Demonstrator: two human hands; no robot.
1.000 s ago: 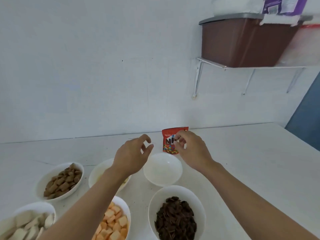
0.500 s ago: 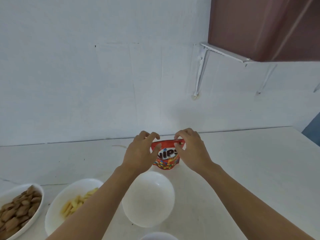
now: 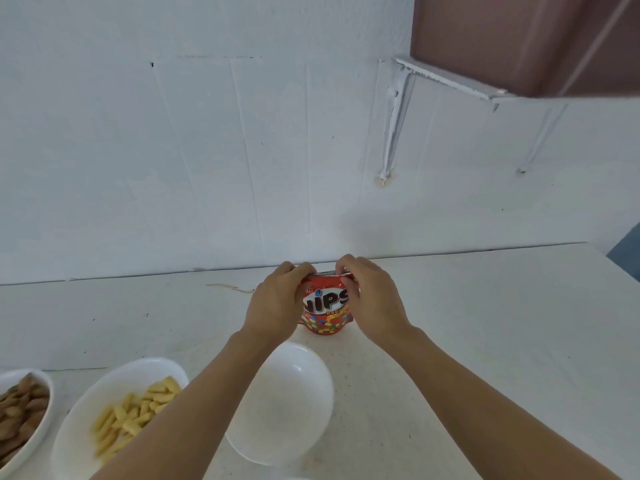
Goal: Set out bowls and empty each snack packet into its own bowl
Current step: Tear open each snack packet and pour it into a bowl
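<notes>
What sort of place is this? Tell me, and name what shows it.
Probably a home kitchen or pantry corner: a white counter against a plain wall, a bracket-mounted shelf holding a brown bin, and a white bowl of yellow snack sticks.

Empty bowl (image 3: pixel 287 393): white, upright.
Packet (image 3: pixel 327 306): red NIPS pouch, upright, just beyond it.
Stick bowl (image 3: pixel 76 438): left.
Biscuit bowl (image 3: pixel 43 381): far left.

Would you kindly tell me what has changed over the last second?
The left hand closed in and gripped the top of the red foil snack packet, opposite the right hand, which kept its pinch. The packet stays upright behind the empty round white bowl.
</notes>
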